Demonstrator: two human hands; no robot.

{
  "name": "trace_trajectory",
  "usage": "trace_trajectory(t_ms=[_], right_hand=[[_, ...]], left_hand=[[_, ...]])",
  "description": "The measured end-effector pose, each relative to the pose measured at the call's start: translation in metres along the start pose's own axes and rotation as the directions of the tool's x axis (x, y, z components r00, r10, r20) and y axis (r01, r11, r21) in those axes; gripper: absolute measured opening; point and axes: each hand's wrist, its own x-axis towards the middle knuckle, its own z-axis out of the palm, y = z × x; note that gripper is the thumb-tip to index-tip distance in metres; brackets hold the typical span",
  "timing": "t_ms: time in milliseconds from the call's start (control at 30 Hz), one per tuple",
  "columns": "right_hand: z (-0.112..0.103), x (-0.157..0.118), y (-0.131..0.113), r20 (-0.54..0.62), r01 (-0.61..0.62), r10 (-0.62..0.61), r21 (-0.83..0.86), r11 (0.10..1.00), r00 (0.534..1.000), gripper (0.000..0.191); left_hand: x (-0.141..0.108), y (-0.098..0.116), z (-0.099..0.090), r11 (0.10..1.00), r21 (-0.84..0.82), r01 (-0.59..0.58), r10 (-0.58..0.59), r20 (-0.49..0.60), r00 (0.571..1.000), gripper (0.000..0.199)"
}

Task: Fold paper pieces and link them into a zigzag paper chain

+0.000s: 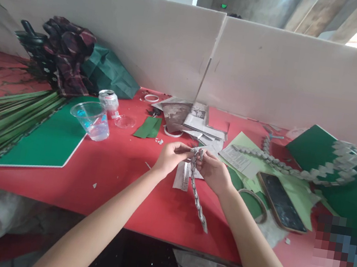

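Observation:
Over the middle of the red table, my left hand [174,154] and my right hand [213,170] meet with fingers closed at the top end of a folded-paper chain [196,195]. The grey and white chain hangs down from between them, and its lower tip reaches toward the table's front. My right fingers pinch a small folded paper piece [201,155] beside the chain's end. Whether the piece is joined to the chain is too small to tell. Under the hands lies a strip of printed paper [182,177], partly covered by the chain and fingers.
A phone [282,202], a tape roll [263,210] and a longer paper chain [307,174] lie to the right. At left are a plastic cup [94,122], a can [109,102], a green board [43,148] and long leaves [7,120]. White partitions [114,28] stand behind.

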Motion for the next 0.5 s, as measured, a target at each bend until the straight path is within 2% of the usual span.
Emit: trace_trajectory(t_ms=[233, 367, 500], right_hand=[[0.003, -0.0012, -0.0026, -0.002, -0.008, 0.008, -0.032, 0.999, 1.0, 0.017], [0.0062, -0.0028, -0.0048, -0.005, -0.046, 0.046, 0.011, 0.999, 0.999, 0.019], [0.0079, -0.0047, -0.0065, 0.001, -0.054, 0.054, -0.013, 0.998, 0.999, 0.02]], left_hand=[[0.0021, -0.0023, -0.0032, 1.0, 0.01, 0.015, -0.015, 0.04, 0.999, 0.028], [0.0024, -0.004, -0.0068, 0.999, 0.027, 0.031, -0.035, 0.136, 0.99, 0.026], [0.0023, -0.0047, -0.0084, 0.999, 0.026, 0.03, -0.035, 0.214, 0.976, 0.025]])
